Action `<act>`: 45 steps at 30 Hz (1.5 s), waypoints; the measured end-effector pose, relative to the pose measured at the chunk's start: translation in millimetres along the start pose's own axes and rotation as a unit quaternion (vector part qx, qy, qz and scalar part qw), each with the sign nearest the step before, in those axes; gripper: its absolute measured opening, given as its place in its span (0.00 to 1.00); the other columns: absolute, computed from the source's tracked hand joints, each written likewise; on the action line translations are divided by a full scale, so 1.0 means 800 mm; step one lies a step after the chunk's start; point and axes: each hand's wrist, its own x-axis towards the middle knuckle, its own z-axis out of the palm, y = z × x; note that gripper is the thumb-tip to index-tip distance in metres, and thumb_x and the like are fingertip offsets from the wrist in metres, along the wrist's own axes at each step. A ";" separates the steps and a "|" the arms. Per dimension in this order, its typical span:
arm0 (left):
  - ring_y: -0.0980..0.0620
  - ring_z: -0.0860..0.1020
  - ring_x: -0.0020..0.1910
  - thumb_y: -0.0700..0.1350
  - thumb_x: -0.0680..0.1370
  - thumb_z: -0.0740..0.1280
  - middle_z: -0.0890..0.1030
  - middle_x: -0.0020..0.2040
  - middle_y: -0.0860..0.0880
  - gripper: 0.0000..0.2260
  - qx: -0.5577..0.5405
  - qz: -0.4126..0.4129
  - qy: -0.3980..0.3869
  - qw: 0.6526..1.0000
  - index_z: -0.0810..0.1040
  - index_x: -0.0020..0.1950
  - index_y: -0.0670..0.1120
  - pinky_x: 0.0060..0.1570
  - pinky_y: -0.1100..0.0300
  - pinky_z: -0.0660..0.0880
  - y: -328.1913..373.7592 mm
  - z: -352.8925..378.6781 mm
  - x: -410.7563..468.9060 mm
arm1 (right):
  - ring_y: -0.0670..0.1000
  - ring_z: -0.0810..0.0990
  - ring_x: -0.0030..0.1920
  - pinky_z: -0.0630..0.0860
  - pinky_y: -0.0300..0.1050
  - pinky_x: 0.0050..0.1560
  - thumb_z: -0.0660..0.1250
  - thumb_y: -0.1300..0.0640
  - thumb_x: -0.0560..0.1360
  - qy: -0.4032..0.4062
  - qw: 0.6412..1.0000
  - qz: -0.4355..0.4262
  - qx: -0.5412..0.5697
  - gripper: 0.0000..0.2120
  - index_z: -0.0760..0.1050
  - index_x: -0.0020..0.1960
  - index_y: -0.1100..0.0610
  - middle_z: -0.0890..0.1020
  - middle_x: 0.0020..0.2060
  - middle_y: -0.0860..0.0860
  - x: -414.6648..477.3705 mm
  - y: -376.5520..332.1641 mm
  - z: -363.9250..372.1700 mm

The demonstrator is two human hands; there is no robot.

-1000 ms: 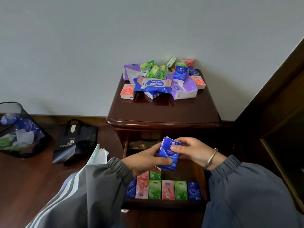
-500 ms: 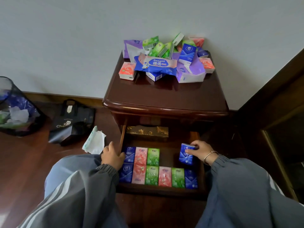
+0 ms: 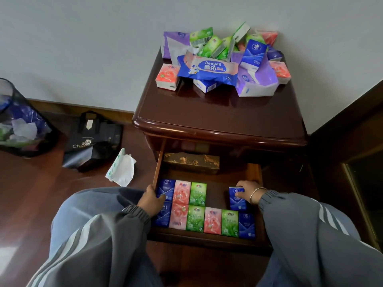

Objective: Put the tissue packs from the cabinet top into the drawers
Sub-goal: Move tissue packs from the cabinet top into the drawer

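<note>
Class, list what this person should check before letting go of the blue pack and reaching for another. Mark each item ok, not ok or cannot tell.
1. The drawer is open wide enough: ok.
2. The right hand grips the blue pack at the back row's right end: ok.
3. The blue pack lies flat like the others: cannot tell, fingers partly cover it.
4. Free slots between it and the green pack: ok.
5. The left hand is off those slots, at the drawer's left edge: ok.
6. The cabinet top is cleared: not ok, a pile of packs lies there.

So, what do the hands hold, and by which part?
Right hand grips a blue tissue pack by its far end; left hand rests at the drawer's left wall, hold unclear.
</note>
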 end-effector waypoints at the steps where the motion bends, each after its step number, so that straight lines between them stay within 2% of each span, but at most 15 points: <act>1: 0.44 0.78 0.60 0.47 0.80 0.63 0.73 0.67 0.43 0.20 -0.001 -0.003 -0.001 1.000 0.61 0.69 0.46 0.55 0.49 0.78 0.000 0.000 0.002 | 0.56 0.75 0.61 0.70 0.42 0.57 0.64 0.55 0.77 -0.010 1.000 0.000 -0.024 0.17 0.72 0.63 0.59 0.76 0.62 0.58 0.004 -0.001 0.001; 5: 0.44 0.77 0.61 0.47 0.79 0.63 0.73 0.68 0.43 0.21 -0.004 -0.005 -0.008 1.000 0.61 0.70 0.47 0.53 0.51 0.78 -0.003 0.000 0.006 | 0.58 0.65 0.71 0.66 0.46 0.68 0.61 0.63 0.78 -0.027 0.988 -0.003 -0.153 0.23 0.63 0.72 0.57 0.59 0.73 0.58 0.012 -0.006 0.007; 7: 0.44 0.78 0.60 0.47 0.79 0.64 0.73 0.67 0.43 0.21 -0.001 -0.004 -0.006 1.000 0.61 0.70 0.46 0.50 0.53 0.78 -0.003 0.000 0.008 | 0.58 0.65 0.70 0.67 0.50 0.68 0.61 0.65 0.77 -0.019 0.977 -0.014 -0.214 0.27 0.61 0.73 0.55 0.62 0.73 0.55 0.012 -0.006 0.006; 10: 0.45 0.78 0.60 0.48 0.79 0.64 0.73 0.68 0.43 0.22 0.007 -0.008 -0.007 1.000 0.61 0.70 0.46 0.48 0.53 0.78 -0.004 0.000 0.010 | 0.56 0.72 0.64 0.72 0.50 0.62 0.61 0.64 0.76 -0.024 0.968 -0.032 -0.247 0.27 0.60 0.73 0.52 0.72 0.66 0.55 0.010 -0.003 0.005; 15: 0.44 0.78 0.59 0.47 0.79 0.65 0.73 0.66 0.42 0.21 0.016 -0.003 0.006 1.000 0.62 0.68 0.44 0.53 0.50 0.78 -0.004 0.003 0.011 | 0.54 0.74 0.63 0.72 0.49 0.60 0.61 0.56 0.77 -0.025 0.968 -0.061 -0.243 0.25 0.61 0.72 0.48 0.75 0.64 0.54 0.009 0.007 0.009; 17: 0.44 0.78 0.59 0.48 0.79 0.65 0.73 0.66 0.42 0.22 0.019 -0.006 0.005 1.000 0.62 0.68 0.44 0.51 0.51 0.78 -0.003 0.003 0.011 | 0.55 0.74 0.62 0.72 0.49 0.59 0.62 0.55 0.77 -0.021 0.968 -0.069 -0.239 0.25 0.61 0.72 0.47 0.76 0.63 0.54 0.011 0.009 0.007; 20: 0.44 0.78 0.58 0.48 0.79 0.64 0.73 0.66 0.42 0.22 0.019 -0.010 -0.001 1.000 0.62 0.69 0.44 0.46 0.54 0.78 -0.003 0.002 0.011 | 0.55 0.74 0.62 0.72 0.48 0.59 0.62 0.55 0.77 -0.031 0.973 -0.077 -0.213 0.24 0.62 0.72 0.46 0.74 0.65 0.54 0.013 0.004 0.004; 24: 0.44 0.78 0.58 0.48 0.79 0.64 0.73 0.66 0.42 0.22 0.017 -0.011 -0.003 1.000 0.61 0.69 0.44 0.48 0.54 0.78 -0.001 0.000 0.008 | 0.54 0.69 0.68 0.69 0.48 0.65 0.60 0.54 0.78 -0.071 0.981 -0.085 -0.156 0.22 0.63 0.72 0.48 0.67 0.71 0.51 0.013 -0.006 0.010; 28: 0.44 0.78 0.59 0.47 0.79 0.64 0.73 0.67 0.42 0.22 0.012 -0.009 -0.004 1.000 0.61 0.69 0.44 0.50 0.52 0.78 -0.001 0.000 0.006 | 0.54 0.70 0.65 0.70 0.48 0.62 0.57 0.52 0.80 -0.110 0.962 -0.094 -0.232 0.17 0.69 0.68 0.50 0.68 0.68 0.52 0.015 -0.005 0.008; 31: 0.44 0.78 0.60 0.48 0.79 0.64 0.73 0.67 0.42 0.22 0.015 -0.013 -0.006 1.000 0.61 0.69 0.45 0.51 0.51 0.78 -0.001 -0.001 0.005 | 0.55 0.69 0.65 0.69 0.52 0.61 0.56 0.50 0.80 -0.121 0.943 -0.100 -0.293 0.16 0.68 0.67 0.48 0.69 0.67 0.52 0.016 -0.002 0.005; 35: 0.44 0.78 0.60 0.48 0.79 0.65 0.73 0.67 0.42 0.22 0.016 -0.010 -0.005 1.000 0.61 0.69 0.45 0.51 0.52 0.78 0.000 -0.001 0.004 | 0.56 0.67 0.67 0.67 0.55 0.62 0.56 0.49 0.80 -0.122 0.932 -0.113 -0.320 0.17 0.68 0.68 0.46 0.67 0.68 0.51 0.016 0.002 0.005; 41: 0.43 0.77 0.61 0.47 0.79 0.65 0.72 0.68 0.42 0.23 0.016 -0.011 -0.008 1.000 0.60 0.70 0.44 0.55 0.49 0.78 0.001 -0.003 0.000 | 0.56 0.69 0.66 0.66 0.53 0.64 0.54 0.46 0.80 -0.124 0.921 -0.104 -0.355 0.22 0.60 0.72 0.45 0.66 0.69 0.53 0.017 0.006 0.008; 45: 0.44 0.77 0.60 0.48 0.78 0.65 0.73 0.67 0.42 0.23 0.018 -0.006 -0.009 1.000 0.61 0.69 0.44 0.53 0.51 0.78 0.003 -0.002 -0.003 | 0.55 0.66 0.69 0.62 0.53 0.68 0.53 0.43 0.79 -0.107 0.918 -0.089 -0.372 0.25 0.53 0.75 0.44 0.65 0.71 0.53 0.014 0.010 0.010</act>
